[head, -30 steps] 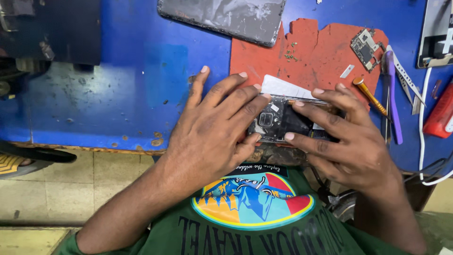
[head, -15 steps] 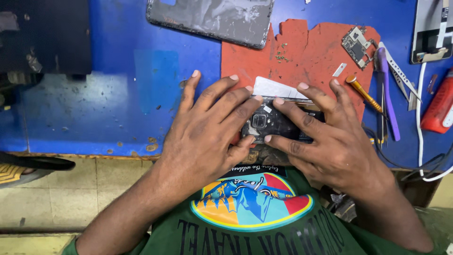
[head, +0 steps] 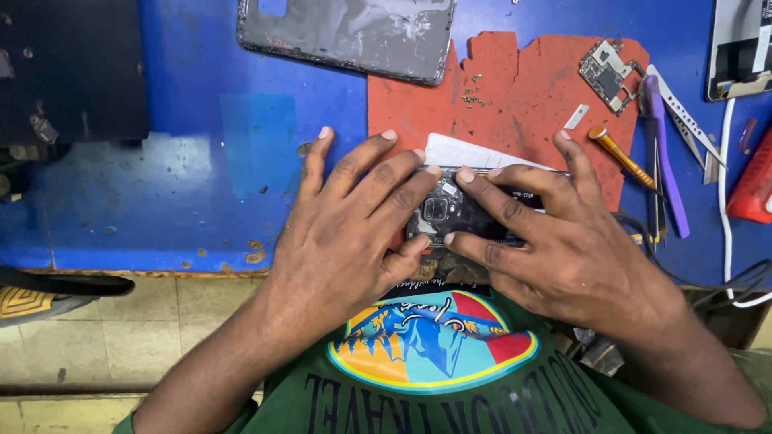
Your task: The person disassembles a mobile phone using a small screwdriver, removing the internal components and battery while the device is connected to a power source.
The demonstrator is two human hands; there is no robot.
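Note:
An opened black phone (head: pixel 454 210), its inner parts showing, lies at the near edge of the blue bench (head: pixel 201 137), partly on a worn red mat (head: pixel 523 88). My left hand (head: pixel 346 229) covers its left end, fingers spread flat over it and thumb under its near edge. My right hand (head: pixel 555 241) grips the right half, fingers across the top and thumb at the near side. A white card (head: pixel 462 153) pokes out from beneath the phone's far side.
A grey phone back cover (head: pixel 354 32) lies at the far middle. A small circuit board (head: pixel 607 72), an orange-handled screwdriver (head: pixel 623 157), purple tweezers (head: pixel 663 153), and tiny screws (head: pixel 470 92) sit on and beside the mat. A red object (head: pixel 752 189) and white cable (head: pixel 724 185) are at right.
Both hands have kept their hold on the phone; the fingers shifted slightly over it. The view has moved a little, with the bench items now sitting lower in the picture.

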